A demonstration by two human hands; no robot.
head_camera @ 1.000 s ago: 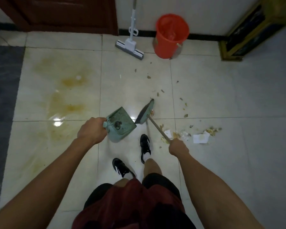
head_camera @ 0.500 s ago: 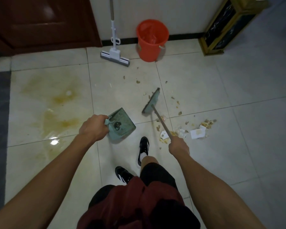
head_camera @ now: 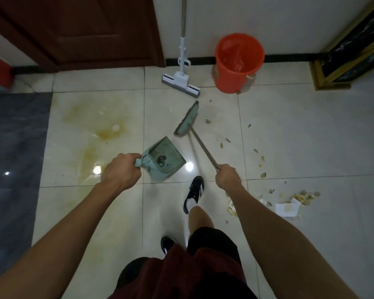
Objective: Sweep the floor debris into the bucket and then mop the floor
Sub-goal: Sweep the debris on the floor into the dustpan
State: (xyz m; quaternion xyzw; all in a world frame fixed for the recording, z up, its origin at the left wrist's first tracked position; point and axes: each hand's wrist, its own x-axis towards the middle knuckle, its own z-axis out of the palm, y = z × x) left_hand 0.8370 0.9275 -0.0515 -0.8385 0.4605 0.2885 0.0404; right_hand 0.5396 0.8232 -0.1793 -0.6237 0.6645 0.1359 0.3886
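While both fists are clenched, the scene reads:
Left hand (head_camera: 122,172): grips the dustpan (head_camera: 163,159) handle.
Right hand (head_camera: 228,178): grips the broom (head_camera: 187,120) stick; head seemingly on the floor.
Debris (head_camera: 298,198): scattered to the right.
Bucket (head_camera: 239,61): by the wall, beside the mop (head_camera: 181,80).

Orange bucket (head_camera: 239,61), pale-green dustpan (head_camera: 162,161)

The mop (head_camera: 181,76) leans on the wall, the bucket (head_camera: 239,63) just to its right. The dustpan (head_camera: 163,159) lies left of the broom (head_camera: 187,119); debris (head_camera: 298,197) is scattered to the right.
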